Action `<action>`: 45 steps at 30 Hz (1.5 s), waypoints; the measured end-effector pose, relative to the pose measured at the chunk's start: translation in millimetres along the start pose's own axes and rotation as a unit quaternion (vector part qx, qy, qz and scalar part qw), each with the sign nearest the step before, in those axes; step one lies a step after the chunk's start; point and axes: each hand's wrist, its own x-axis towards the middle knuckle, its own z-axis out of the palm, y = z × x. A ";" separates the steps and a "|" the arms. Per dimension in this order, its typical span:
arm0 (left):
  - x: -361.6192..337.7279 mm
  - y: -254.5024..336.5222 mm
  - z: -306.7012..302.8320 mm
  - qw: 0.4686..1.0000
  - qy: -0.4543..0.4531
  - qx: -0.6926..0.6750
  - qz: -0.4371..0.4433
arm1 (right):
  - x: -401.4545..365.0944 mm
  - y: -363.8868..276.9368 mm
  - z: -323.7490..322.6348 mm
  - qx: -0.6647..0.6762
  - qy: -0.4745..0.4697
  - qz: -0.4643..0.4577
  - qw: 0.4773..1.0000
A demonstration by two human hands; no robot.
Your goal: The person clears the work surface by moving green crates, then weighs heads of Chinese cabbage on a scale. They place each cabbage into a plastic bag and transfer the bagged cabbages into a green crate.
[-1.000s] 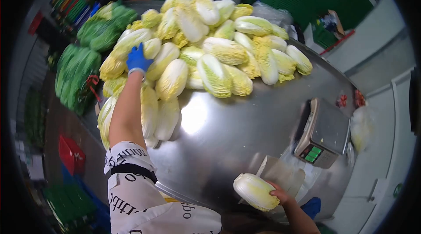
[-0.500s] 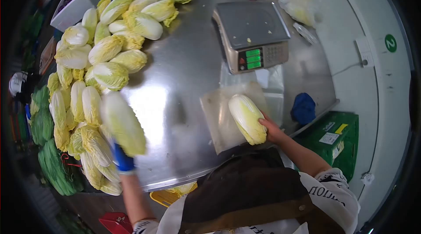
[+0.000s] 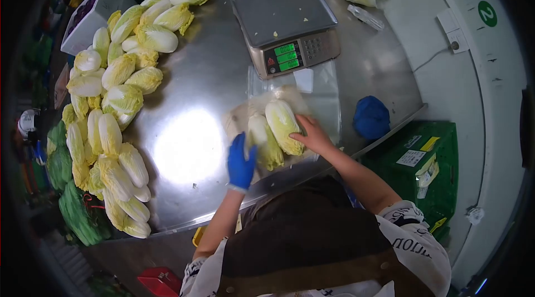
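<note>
Two napa cabbages lie side by side on a brownish translucent plastic sheet (image 3: 234, 121). The left napa cabbage (image 3: 264, 142) is beside my left hand (image 3: 241, 162), which wears a blue glove and has its fingers stretched out, holding nothing. Whether the glove touches the leaves is hard to see. My bare right hand (image 3: 316, 136) grips the right side of the other napa cabbage (image 3: 283, 127), thumb near its lower leaves. A large pile of napa cabbages (image 3: 120, 99) covers the left side of the metal table.
Beyond the sheet stands a digital scale (image 3: 281, 13) with a lit green display. A blue bundle (image 3: 371, 117) sits near the table's right edge, above a green crate (image 3: 418, 169). A white box (image 3: 97, 15) is at the back left, green net bags (image 3: 83, 216) at the left.
My left hand has carried a napa cabbage rightward from the pile, set it beside the other and let go. My right hand's cabbage now rests more upright on the sheet. The camera view has shifted.
</note>
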 end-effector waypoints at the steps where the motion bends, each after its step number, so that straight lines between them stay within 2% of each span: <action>1: 6.0 1.0 -14.7 0.997 0.073 -0.004 0.014 | 0.6 -0.7 -7.2 -0.064 0.026 -0.026 0.997; 2: 3.8 -10.2 -16.5 0.987 0.130 -0.052 -0.081 | 2.2 -1.0 -12.3 -0.050 0.063 0.004 0.997; 3: 2.7 -37.9 -14.9 0.941 0.089 -0.223 -0.238 | 6.3 -0.1 -18.4 -0.037 0.097 0.034 0.994; 4: 0.5 -65.4 -9.2 0.840 0.046 -0.380 -0.384 | 10.7 1.8 -23.0 -0.026 0.130 0.062 0.989; 6: 1.6 -87.2 5.2 0.721 -0.089 -0.480 -0.492 | 34.1 22.9 -2.7 0.095 0.049 0.126 0.986; 7: 3.6 -76.3 10.3 0.710 -0.113 -0.516 -0.465 | 47.2 27.2 6.0 0.155 0.011 0.155 0.976; 8: 6.7 -73.6 20.5 0.728 -0.125 -0.508 -0.442 | 55.1 14.4 5.8 0.128 -0.036 0.143 0.981; 10: 17.9 -31.5 22.4 0.735 -0.142 -0.524 -0.407 | 57.3 -21.1 1.9 0.071 -0.141 0.124 0.980; 13: 34.0 -21.0 32.4 0.768 -0.207 -0.428 -0.430 | 59.6 -27.6 -1.1 0.127 -0.185 0.138 0.965; 16: 37.2 31.5 26.7 0.810 -0.170 -0.357 -0.433 | 50.4 -10.3 -4.6 0.140 -0.160 0.068 0.975; 17: 32.4 41.3 31.2 0.816 -0.142 -0.379 -0.413 | 44.2 -8.4 -11.4 0.112 -0.149 0.057 0.981; 19: 21.9 60.2 40.2 0.799 -0.150 -0.423 -0.400 | 28.0 -13.9 -35.1 0.061 -0.126 0.033 0.990; 20: 17.7 71.1 43.2 0.792 -0.154 -0.444 -0.391 | 20.3 -14.2 -48.9 0.063 -0.147 0.021 0.987; 22: 10.1 110.4 33.9 0.757 -0.240 -0.472 -0.383 | 3.6 -9.6 -81.7 0.068 -0.186 -0.006 0.980; 24: -24.5 119.3 66.7 0.779 -0.217 -0.523 -0.270 | -20.9 2.7 -113.1 0.079 -0.274 -0.013 0.958; 26: -48.0 139.1 66.4 0.692 -0.304 -0.566 -0.331 | -55.6 18.2 -147.1 0.171 -0.373 0.092 0.907; 27: -33.5 164.4 28.3 0.622 -0.420 -0.558 -0.354 | -77.9 21.5 -160.9 0.217 -0.380 0.146 0.887; 28: -24.7 146.6 24.4 0.657 -0.493 -0.503 -0.269 | -102.3 26.0 -168.8 0.262 -0.386 0.198 0.862; 30: -8.1 92.2 30.3 0.692 -0.615 -0.368 -0.086 | -155.6 50.9 -154.5 0.243 -0.356 0.174 0.885; 32: 14.1 52.7 55.6 0.787 -0.502 -0.318 -0.167 | -196.2 63.1 -143.7 0.332 -0.317 0.209 0.864; 33: 21.7 48.5 66.8 0.884 -0.402 -0.232 -0.056 | -205.0 64.7 -143.6 0.372 -0.296 0.221 0.851; 34: 29.7 45.7 78.6 0.947 -0.284 -0.139 0.060 | -209.7 66.4 -146.4 0.356 -0.283 0.213 0.865; 35: 38.9 42.3 91.8 0.952 -0.243 -0.099 0.157 | -214.2 62.8 -150.1 0.341 -0.269 0.205 0.877; 37: 48.8 32.1 118.3 0.926 -0.157 -0.023 0.343 | -222.1 55.9 -151.7 0.310 -0.261 0.195 0.893; 38: 52.0 22.6 129.2 0.930 -0.208 -0.003 0.303 | -218.7 52.8 -154.4 0.289 -0.267 0.191 0.899; 40: 60.6 -5.8 159.0 0.933 -0.222 0.043 0.281 | -215.1 47.6 -160.0 0.268 -0.268 0.182 0.908; 41: 63.1 0.7 157.6 0.945 -0.252 -0.037 0.206 | -213.4 44.9 -161.7 0.269 -0.262 0.178 0.910; 43: 65.4 21.6 140.7 0.931 -0.306 -0.191 0.047 | -212.6 47.7 -159.9 0.265 -0.257 0.174 0.913; 45: 69.5 36.0 131.2 0.928 -0.330 -0.154 0.083 | -212.9 57.2 -154.2 0.256 -0.254 0.174 0.916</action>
